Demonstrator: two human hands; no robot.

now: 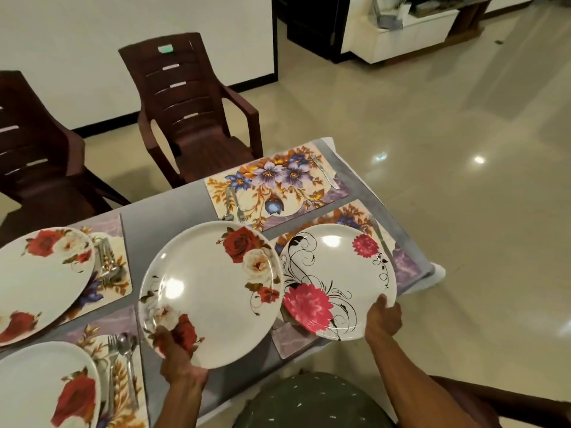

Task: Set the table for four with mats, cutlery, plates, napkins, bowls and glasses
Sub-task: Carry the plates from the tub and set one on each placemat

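Two plates are held above the near edge of the grey table [163, 223]. The rose plate [211, 291] is gripped at its rim, at about seven o'clock, by the left hand [177, 356]; the thumb lies on the plate's upper face and the fingers are curled beneath it. The plate extends from that hand toward one o'clock and is tilted slightly. The dahlia plate [338, 281] is gripped at its rim, at about five o'clock, by the right hand [383, 319], thumb on top; the fingers are hidden under the plate and are probably wrapped below. This plate lies from the hand toward ten o'clock, over the near right mat [408, 264], and its left edge is overlapped by the rose plate.

At twelve o'clock from the plates a far right mat [278, 183] is seen, bearing a fork [236, 202] and spoon [227, 202] at its left and a knife [324, 171] at its right. Another knife [378, 233] rests on the near right mat, just beyond the dahlia plate.

At nine o'clock a far left plate [40, 279] is set on a mat, with cutlery just beside it. At seven o'clock a near left plate [46, 387] is set, with a fork and spoon alongside. Two brown chairs [191, 112] stand beyond the table.
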